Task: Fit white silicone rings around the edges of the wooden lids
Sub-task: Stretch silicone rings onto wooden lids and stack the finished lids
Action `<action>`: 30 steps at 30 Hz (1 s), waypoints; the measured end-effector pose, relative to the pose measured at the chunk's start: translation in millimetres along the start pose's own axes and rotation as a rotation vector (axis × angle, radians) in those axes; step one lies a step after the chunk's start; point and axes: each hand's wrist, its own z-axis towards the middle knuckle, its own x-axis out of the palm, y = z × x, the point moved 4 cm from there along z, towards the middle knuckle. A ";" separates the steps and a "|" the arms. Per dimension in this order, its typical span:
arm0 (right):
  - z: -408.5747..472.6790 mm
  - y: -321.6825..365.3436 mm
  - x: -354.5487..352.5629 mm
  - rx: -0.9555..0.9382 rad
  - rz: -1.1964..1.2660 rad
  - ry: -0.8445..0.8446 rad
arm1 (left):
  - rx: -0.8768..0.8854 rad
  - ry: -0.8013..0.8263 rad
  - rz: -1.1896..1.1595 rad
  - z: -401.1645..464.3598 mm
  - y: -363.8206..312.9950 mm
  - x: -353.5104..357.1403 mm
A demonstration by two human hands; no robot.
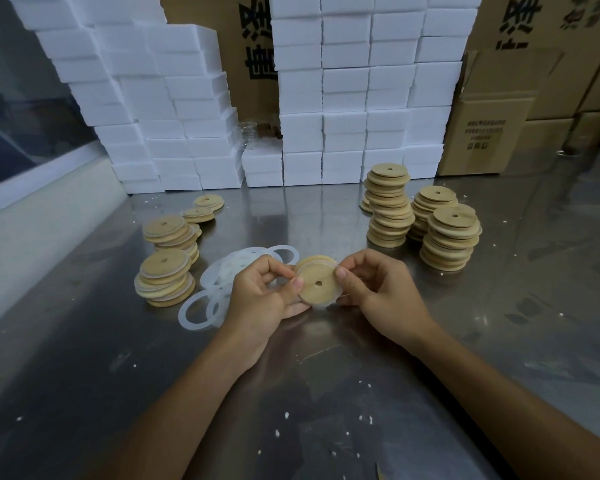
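A round wooden lid (318, 281) with a small centre hole is held tilted just above the steel table, with a white silicone ring around part of its edge. My left hand (262, 296) pinches its left rim and my right hand (374, 289) pinches its right rim. Loose white silicone rings (201, 311) lie in a heap behind and left of my left hand. Stacks of wooden lids (165, 277) stand at the left; taller stacks of lids (451, 237) stand at the right.
The steel table (326, 393) is strewn with white foam crumbs. White foam boxes (343, 98) are piled along the back, with cardboard cartons (492, 126) behind and to the right. A pale wall ledge (32, 230) borders the left side.
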 end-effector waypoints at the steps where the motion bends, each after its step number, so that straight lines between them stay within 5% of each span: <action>1: -0.4 0.2 0.0 -0.014 -0.010 -0.011 | 0.028 0.004 0.050 -0.6 -0.1 1.4; 10: -12.6 27.0 7.0 -0.607 -0.544 -0.109 | 0.526 -0.019 0.570 -11.4 -20.1 13.5; 20: -7.0 16.2 1.1 -0.357 -0.209 -0.231 | 0.543 -0.045 0.524 -10.2 -24.8 13.2; 30: -0.1 7.1 -3.9 -0.239 -0.046 -0.130 | 0.354 -0.030 0.349 -4.9 -16.7 8.2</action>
